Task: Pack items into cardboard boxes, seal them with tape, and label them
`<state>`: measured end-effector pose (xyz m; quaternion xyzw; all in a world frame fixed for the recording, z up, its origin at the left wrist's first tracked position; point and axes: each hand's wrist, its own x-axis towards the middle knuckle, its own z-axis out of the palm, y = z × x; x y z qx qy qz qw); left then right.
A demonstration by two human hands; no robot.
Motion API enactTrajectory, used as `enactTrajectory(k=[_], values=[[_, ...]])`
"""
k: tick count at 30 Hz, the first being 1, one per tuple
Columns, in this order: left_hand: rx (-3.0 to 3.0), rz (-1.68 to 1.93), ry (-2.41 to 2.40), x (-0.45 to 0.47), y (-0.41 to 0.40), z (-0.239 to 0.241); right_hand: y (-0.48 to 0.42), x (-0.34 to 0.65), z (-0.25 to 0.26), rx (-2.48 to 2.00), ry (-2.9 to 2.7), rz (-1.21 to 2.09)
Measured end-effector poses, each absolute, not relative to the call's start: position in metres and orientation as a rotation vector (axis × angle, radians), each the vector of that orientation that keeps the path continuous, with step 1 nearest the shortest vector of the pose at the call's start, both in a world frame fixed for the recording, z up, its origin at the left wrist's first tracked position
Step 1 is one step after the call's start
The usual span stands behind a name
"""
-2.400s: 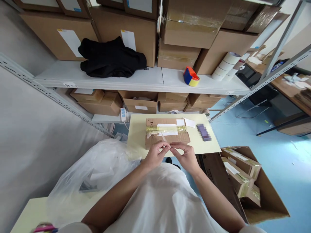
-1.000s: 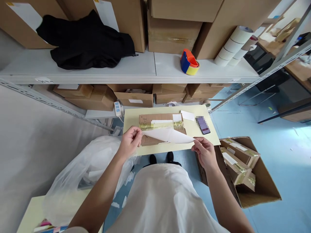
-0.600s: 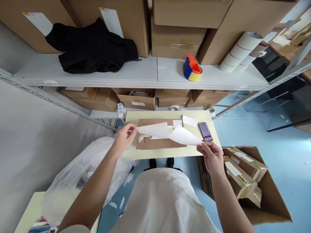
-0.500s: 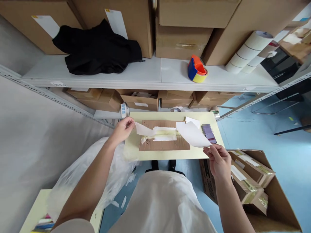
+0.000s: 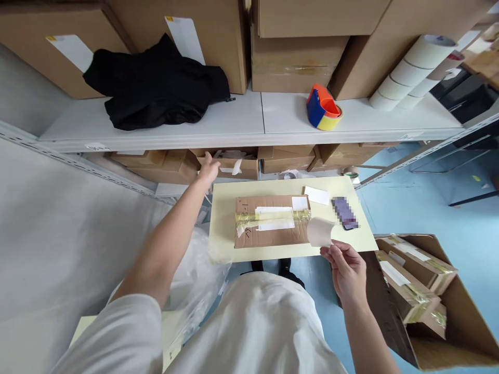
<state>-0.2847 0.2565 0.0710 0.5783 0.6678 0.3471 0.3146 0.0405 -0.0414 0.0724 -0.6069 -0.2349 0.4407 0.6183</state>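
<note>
My right hand (image 5: 346, 267) pinches a curled piece of white paper (image 5: 322, 232) by its lower edge, over the right end of a flat cardboard box (image 5: 273, 239). Clear tape runs lengthwise along that box, with white labels on top and handwriting at its left end. Stretched forward past the table, my left hand (image 5: 209, 169) has its fingers apart at the front of an open carton (image 5: 249, 174) with pale scraps inside. A small white paper strip (image 5: 236, 167) shows at the carton's front, just right of the hand and apart from it.
On the pale yellow table (image 5: 226, 254) lie a white card (image 5: 316, 195) and a phone (image 5: 345, 213). The shelf above carries a tape dispenser (image 5: 323, 109), black clothing (image 5: 156, 85) and label rolls (image 5: 415, 67). A large carton (image 5: 452, 332) of taped boxes stands right; clear plastic (image 5: 198, 275) lies left.
My left hand has moved forward from the table to the open carton, and the paper strip has left its fingers. The paper in my right hand has curled and swung off the box's labels.
</note>
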Motion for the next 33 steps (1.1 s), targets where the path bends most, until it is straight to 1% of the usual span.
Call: enactTrajectory(k=[2, 5, 6, 9, 13, 15, 17, 18, 19, 20, 23, 24, 26, 29, 33], values=[[1.58, 0.904, 1.635, -0.273, 0.205, 0.085, -0.032, 0.028, 0.076, -1.39, -0.609, 1.037], [1.977, 0.746, 1.182, -0.239, 0.115, 0.106, -0.015, 0.002, 0.082, -1.34, -0.735, 1.096], [2.077, 0.726, 1.096, -0.227, 0.088, 0.11, -0.01, -0.008, 0.084, -1.31, -0.762, 1.118], [2.171, 0.807, 1.081, -0.201, 0.038, 0.113, -0.003, -0.035, 0.088, -1.221, -0.791, 1.174], [1.917, 0.92, 1.162, -0.202, 0.03, 0.103, -0.008, -0.047, 0.095, -1.134, -1.051, 1.223], [1.625, 0.942, 1.159, -0.211, 0.034, 0.099, -0.012, -0.039, 0.097, -1.223, -1.221, 1.041], [1.342, 0.937, 1.125, -0.217, 0.036, 0.098, -0.013, -0.025, 0.096, -1.413, -1.237, 0.726], [1.242, 0.927, 1.104, -0.217, 0.035, 0.097, -0.013, -0.018, 0.094, -1.491, -1.201, 0.626], [1.171, 0.914, 1.081, -0.217, 0.034, 0.097, -0.011, -0.011, 0.091, -1.535, -1.162, 0.618], [1.115, 0.899, 1.056, -0.215, 0.031, 0.096, -0.01, -0.005, 0.088, -1.54, -1.132, 0.701], [0.968, 0.849, 0.999, -0.207, 0.02, 0.088, -0.006, 0.007, 0.078, -1.431, -1.062, 1.091], [0.944, 0.844, 1.017, -0.204, 0.017, 0.084, -0.007, 0.01, 0.075, -1.411, -1.038, 1.162], [0.994, 0.879, 1.138, -0.2, 0.01, 0.072, -0.012, 0.014, 0.069, -1.43, -1.027, 1.206], [1.248, 0.969, 1.355, -0.198, 0.002, 0.053, -0.018, 0.02, 0.062, -1.501, -1.084, 1.213], [1.444, 0.902, 1.415, -0.197, 0.008, 0.036, -0.006, 0.027, 0.053, -1.524, -1.14, 1.215]])
